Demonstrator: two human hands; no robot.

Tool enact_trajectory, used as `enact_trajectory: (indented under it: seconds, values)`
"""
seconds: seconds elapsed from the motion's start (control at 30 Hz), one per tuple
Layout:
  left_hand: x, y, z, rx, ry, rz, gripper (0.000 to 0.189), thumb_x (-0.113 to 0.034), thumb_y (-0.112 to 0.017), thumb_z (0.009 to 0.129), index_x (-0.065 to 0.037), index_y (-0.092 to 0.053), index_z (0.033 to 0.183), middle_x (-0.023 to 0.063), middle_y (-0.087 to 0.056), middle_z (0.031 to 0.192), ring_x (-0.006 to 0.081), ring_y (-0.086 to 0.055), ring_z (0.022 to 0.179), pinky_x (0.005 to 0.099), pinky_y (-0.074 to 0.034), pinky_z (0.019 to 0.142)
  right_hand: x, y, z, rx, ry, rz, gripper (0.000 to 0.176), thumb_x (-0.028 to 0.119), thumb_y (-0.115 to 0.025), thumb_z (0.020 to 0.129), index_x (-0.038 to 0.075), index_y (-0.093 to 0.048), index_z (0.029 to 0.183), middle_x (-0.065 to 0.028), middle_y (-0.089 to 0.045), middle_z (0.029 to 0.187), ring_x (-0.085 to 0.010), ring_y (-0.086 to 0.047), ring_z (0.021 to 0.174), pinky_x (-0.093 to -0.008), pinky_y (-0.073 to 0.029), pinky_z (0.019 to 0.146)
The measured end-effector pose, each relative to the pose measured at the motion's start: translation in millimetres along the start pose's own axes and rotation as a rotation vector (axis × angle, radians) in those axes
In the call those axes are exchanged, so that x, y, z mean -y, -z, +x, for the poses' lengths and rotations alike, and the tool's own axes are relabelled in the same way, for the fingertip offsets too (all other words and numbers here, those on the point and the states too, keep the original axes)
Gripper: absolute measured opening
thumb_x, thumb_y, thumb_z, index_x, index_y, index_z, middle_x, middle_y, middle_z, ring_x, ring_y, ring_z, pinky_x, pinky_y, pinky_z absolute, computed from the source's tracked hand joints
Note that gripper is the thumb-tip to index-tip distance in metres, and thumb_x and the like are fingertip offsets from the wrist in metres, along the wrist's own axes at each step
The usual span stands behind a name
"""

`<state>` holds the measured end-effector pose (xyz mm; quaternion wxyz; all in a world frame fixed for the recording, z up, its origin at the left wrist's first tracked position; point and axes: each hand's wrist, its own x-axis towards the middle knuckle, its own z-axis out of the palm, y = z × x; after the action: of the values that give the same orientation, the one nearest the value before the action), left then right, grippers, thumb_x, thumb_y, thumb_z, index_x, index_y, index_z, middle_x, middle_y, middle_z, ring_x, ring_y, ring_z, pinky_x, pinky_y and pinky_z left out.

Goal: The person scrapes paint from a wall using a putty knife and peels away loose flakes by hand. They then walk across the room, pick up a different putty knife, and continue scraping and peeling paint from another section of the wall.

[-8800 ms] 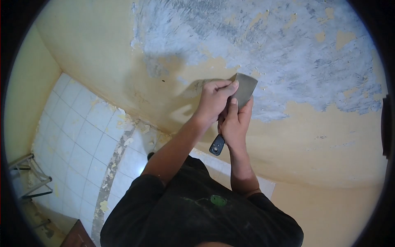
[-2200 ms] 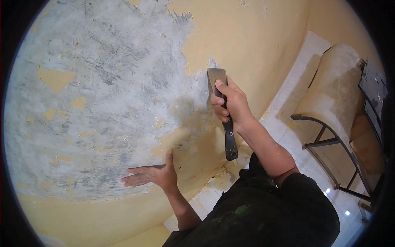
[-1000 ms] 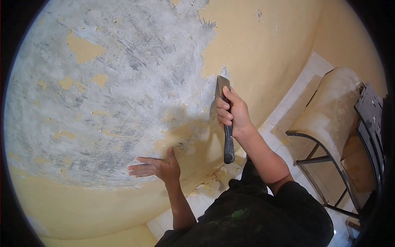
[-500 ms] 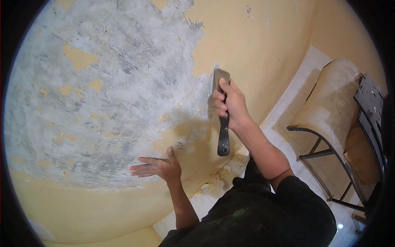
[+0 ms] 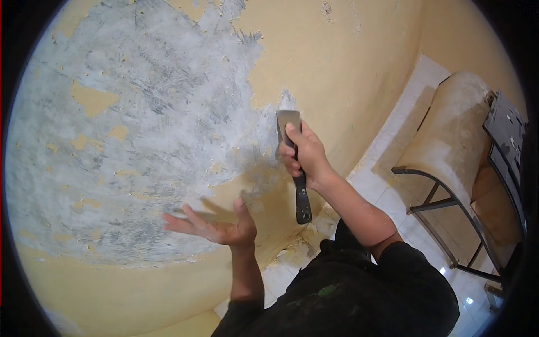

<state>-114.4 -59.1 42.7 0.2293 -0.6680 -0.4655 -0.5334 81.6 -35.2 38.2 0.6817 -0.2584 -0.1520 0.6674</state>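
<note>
My right hand (image 5: 307, 153) is wrapped round a scraper (image 5: 302, 199) with a black handle and a wide metal blade. The thumb lies along the blade, whose edge is at the wall beside a small bare white patch (image 5: 287, 101). Nothing is in my left hand (image 5: 222, 227); its fingers are spread in front of the lower wall. The wall (image 5: 331, 67) has yellow paint on the right and below, and a large stripped grey-white area (image 5: 168, 106) with scratches and leftover yellow flakes on the left.
At the right stands a piece of furniture with a curved tan top (image 5: 443, 135) and a dark metal frame (image 5: 432, 206). Behind it is a dark speckled panel (image 5: 508, 129). White floor tiles (image 5: 387, 196) run along the wall base, with debris (image 5: 297, 253) in the corner.
The scraper in my right hand has moved down, uncovering a fresh white patch above the blade. My left hand has turned and its fingers are spread wider. The view has shifted slightly.
</note>
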Motion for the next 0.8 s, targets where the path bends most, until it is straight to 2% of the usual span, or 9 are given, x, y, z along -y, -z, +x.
enact_trajectory:
  seconds: [0.07,0.13,0.2,0.3,0.33,0.43,0.5,0.63,0.8]
  values:
    - [-22.4,-6.1,39.8,0.018,-0.232,-0.004,0.087,-0.044,-0.073,0.07,-0.004,-0.034,0.137,0.0274,-0.009,0.146,0.0467,0.004,0.135,0.0669,0.0,0.1,-1.7,2.5,0.9,0.076,-0.009,-0.038,0.013,0.029,-0.04,0.096,0.018,-0.036,0.099,0.0015,-0.039,0.058,-0.0069,-0.035,0.037,-0.0217,-0.029,0.031]
    - [-42.1,-15.6,69.3,0.079,-0.274,0.052,0.077,-0.047,-0.071,0.07,-0.01,-0.045,0.132,0.0299,-0.004,0.146,0.0487,0.011,0.133,0.0705,0.001,0.096,6.0,0.3,6.0,0.085,0.026,-0.034,0.013,0.029,-0.04,0.096,0.018,-0.036,0.1,0.0013,-0.039,0.058,-0.0071,-0.035,0.037,-0.0218,-0.029,0.032]
    - [-55.3,-25.8,93.4,0.125,-0.321,0.114,0.071,-0.049,-0.069,0.069,-0.019,-0.049,0.131,0.0254,-0.004,0.148,0.0478,0.011,0.134,0.0701,0.005,0.096,16.7,-1.0,11.2,0.104,0.082,-0.024,0.014,0.029,-0.04,0.096,0.017,-0.037,0.102,-0.0001,-0.042,0.058,-0.0077,-0.037,0.037,-0.022,-0.03,0.032]
    - [-64.1,-51.0,115.3,0.15,-0.302,0.345,0.07,-0.054,-0.065,0.07,-0.024,-0.048,0.131,0.0213,-0.007,0.149,0.0452,0.005,0.136,0.0676,0.01,0.097,11.2,-0.1,5.9,0.111,0.141,-0.109,0.016,0.026,-0.04,0.096,0.015,-0.038,0.106,-0.0023,-0.047,0.061,-0.0088,-0.04,0.038,-0.0224,-0.032,0.032]
    - [-60.8,-66.1,112.2,0.056,-0.357,0.422,0.061,-0.053,-0.06,0.074,-0.025,-0.052,0.128,0.0182,-0.018,0.148,0.0407,-0.005,0.137,0.0604,0.011,0.102,8.1,-2.5,2.6,0.115,0.145,-0.106,0.016,0.026,-0.04,0.096,0.015,-0.038,0.106,-0.0023,-0.047,0.061,-0.0088,-0.04,0.038,-0.0224,-0.032,0.032]
    - [-57.0,-73.2,108.2,0.043,-0.416,0.402,0.05,-0.05,-0.054,0.079,-0.027,-0.056,0.123,0.017,-0.028,0.145,0.0376,-0.014,0.137,0.0528,0.007,0.107,3.7,-9.8,-0.4,0.058,0.142,-0.214,0.019,0.024,-0.04,0.095,0.011,-0.038,0.11,-0.0044,-0.051,0.064,-0.0097,-0.043,0.039,-0.0227,-0.033,0.033]
    - [-56.2,-73.5,107.3,0.043,-0.415,0.39,0.046,-0.049,-0.052,0.081,-0.028,-0.058,0.121,0.016,-0.03,0.144,0.037,-0.016,0.137,0.051,0.007,0.108,2.1,-10.7,2.3,0.057,0.255,-0.26,0.026,0.023,-0.04,0.095,0.008,-0.036,0.116,-0.0054,-0.052,0.063,-0.0095,-0.042,0.037,-0.0216,-0.031,0.031]
    - [-55.4,-74.2,107.1,0.031,-0.407,0.362,0.041,-0.048,-0.047,0.085,-0.029,-0.059,0.12,0.0155,-0.031,0.144,0.0374,-0.017,0.136,0.0507,0.005,0.108,3.3,-6.0,3.0,0.085,0.241,-0.264,0.024,0.022,-0.041,0.095,0.009,-0.036,0.115,-0.0051,-0.051,0.062,-0.0096,-0.041,0.036,-0.0214,-0.031,0.031]
    - [-55.0,-73.7,107.1,0.024,-0.423,0.374,0.044,-0.047,-0.052,0.083,-0.028,-0.057,0.123,0.0146,-0.027,0.146,0.0324,-0.012,0.138,0.0472,0.005,0.109,5.3,-6.9,5.1,0.094,0.185,-0.188,0.018,0.021,-0.04,0.095,0.01,-0.038,0.109,-0.004,-0.05,0.063,-0.009,-0.041,0.038,-0.0221,-0.03,0.032]
